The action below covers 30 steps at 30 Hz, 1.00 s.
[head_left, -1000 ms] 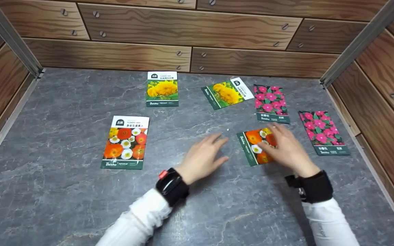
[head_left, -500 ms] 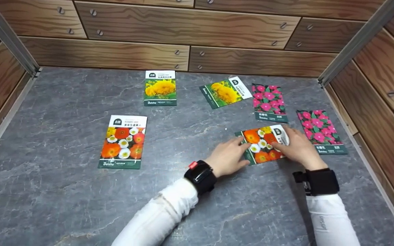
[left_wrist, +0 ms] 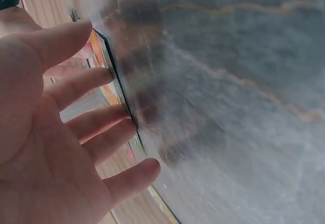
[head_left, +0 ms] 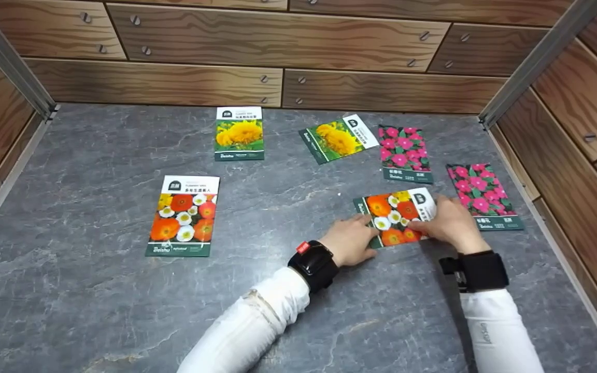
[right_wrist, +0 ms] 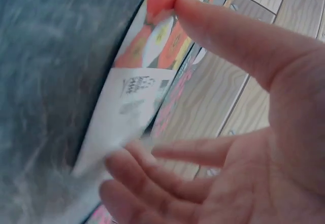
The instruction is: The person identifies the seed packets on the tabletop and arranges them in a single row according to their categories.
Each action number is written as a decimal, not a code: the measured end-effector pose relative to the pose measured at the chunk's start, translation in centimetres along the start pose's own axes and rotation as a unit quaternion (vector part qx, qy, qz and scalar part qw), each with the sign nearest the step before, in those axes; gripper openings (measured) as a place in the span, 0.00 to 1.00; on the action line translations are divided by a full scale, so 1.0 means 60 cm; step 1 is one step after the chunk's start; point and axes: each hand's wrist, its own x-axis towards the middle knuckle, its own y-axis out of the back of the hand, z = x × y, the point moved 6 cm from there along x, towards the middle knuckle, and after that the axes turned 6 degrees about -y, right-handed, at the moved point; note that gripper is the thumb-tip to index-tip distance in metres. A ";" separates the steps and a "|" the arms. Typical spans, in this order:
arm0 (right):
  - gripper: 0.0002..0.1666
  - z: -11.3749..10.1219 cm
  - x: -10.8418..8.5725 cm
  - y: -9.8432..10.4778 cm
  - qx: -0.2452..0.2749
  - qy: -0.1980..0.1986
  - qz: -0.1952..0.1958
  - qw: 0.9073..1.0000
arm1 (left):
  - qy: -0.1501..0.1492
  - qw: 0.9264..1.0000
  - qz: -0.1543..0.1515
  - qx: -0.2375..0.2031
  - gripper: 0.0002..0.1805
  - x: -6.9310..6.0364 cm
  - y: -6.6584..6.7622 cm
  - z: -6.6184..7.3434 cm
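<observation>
Orange-flowered packet (head_left: 395, 217) lay lengthwise from left hand (head_left: 349, 241), fingers spread at its green end (head_left: 360, 207), to right hand (head_left: 454, 224), gripping its white end (head_left: 422, 201).

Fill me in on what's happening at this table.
A person's left hand touches the green end of an orange-flower packet; the right hand is at its white end, thumb on the printed face. That packet lies turned sideways on the grey table. Around it lie a matching packet, two yellow-flower packets and two pink-flower packets.
</observation>
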 end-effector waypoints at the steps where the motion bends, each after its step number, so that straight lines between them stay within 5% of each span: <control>1: 0.58 0.002 0.001 0.002 0.013 -0.003 0.004 1.000 | 0.000 1.000 0.000 -0.001 0.27 0.000 0.000 0.000; 6: 0.39 0.002 -0.001 0.025 0.097 0.021 0.054 0.994 | -0.007 1.000 0.018 -0.018 0.26 -0.007 0.003 -0.004; 11: 0.32 -0.009 -0.015 0.042 0.191 0.051 0.074 0.977 | -0.015 0.993 0.092 -0.075 0.26 -0.019 0.020 -0.011; 14: 0.28 -0.019 -0.025 0.050 0.222 0.068 0.101 0.967 | -0.005 0.981 0.154 -0.121 0.26 -0.030 0.034 -0.021; 20: 0.25 -0.047 -0.044 0.056 0.251 0.120 0.118 0.953 | 0.034 0.944 0.265 -0.191 0.24 -0.058 0.054 -0.046; 26: 0.20 -0.098 -0.070 0.048 0.275 0.199 0.108 0.934 | 0.058 0.919 0.304 -0.245 0.26 -0.083 0.059 -0.064; 30: 0.18 -0.129 -0.083 0.041 0.276 0.233 0.102 0.927 | 0.049 0.898 0.327 -0.289 0.24 -0.104 0.067 -0.072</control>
